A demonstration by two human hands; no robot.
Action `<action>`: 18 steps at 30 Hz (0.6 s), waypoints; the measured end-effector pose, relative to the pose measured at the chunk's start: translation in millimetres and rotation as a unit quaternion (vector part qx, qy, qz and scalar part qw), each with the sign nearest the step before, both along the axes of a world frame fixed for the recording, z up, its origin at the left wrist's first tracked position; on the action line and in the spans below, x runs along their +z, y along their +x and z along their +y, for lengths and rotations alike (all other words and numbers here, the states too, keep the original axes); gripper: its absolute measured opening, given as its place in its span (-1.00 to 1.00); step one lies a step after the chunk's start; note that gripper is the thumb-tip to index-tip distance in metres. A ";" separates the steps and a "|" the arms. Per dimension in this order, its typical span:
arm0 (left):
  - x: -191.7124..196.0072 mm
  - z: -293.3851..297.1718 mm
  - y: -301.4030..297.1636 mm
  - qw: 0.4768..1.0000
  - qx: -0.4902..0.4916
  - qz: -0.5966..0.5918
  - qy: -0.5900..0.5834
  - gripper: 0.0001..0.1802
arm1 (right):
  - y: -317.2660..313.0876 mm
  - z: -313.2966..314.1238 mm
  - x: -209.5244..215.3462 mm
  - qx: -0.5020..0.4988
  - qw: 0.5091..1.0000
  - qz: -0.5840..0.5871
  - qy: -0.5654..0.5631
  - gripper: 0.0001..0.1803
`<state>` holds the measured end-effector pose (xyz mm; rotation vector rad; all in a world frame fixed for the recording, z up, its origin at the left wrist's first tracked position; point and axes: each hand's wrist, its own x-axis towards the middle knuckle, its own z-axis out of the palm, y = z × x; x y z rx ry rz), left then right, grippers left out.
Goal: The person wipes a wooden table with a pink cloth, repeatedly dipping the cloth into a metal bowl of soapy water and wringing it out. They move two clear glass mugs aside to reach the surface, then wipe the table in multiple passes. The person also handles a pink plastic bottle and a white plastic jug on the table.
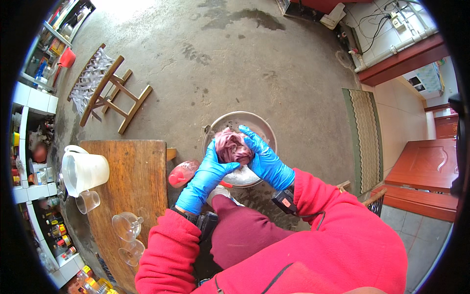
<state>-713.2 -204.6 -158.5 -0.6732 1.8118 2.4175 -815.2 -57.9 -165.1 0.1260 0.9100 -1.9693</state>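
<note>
Head view: with left grip [210,169] cupped, presses the bunched pink cloth [232,147] against right grip [263,159], over the round basin [259,122]. Looks soft and limp; likely heavier and slippery if wet. Best gathered whole from both sides, not by one edge.

The person wears a red fleece jacket [342,245] with dark zip [278,278], maroon trousers [247,234], blue gloves [196,188] on both hands, and boxy black wrist units [284,201].
</note>
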 end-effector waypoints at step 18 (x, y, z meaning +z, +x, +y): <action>33.2 2.0 -5.7 0.945 -0.240 -0.097 -0.201 -0.60 | -1.7 -7.1 0.5 0.092 0.857 0.480 0.162 -0.75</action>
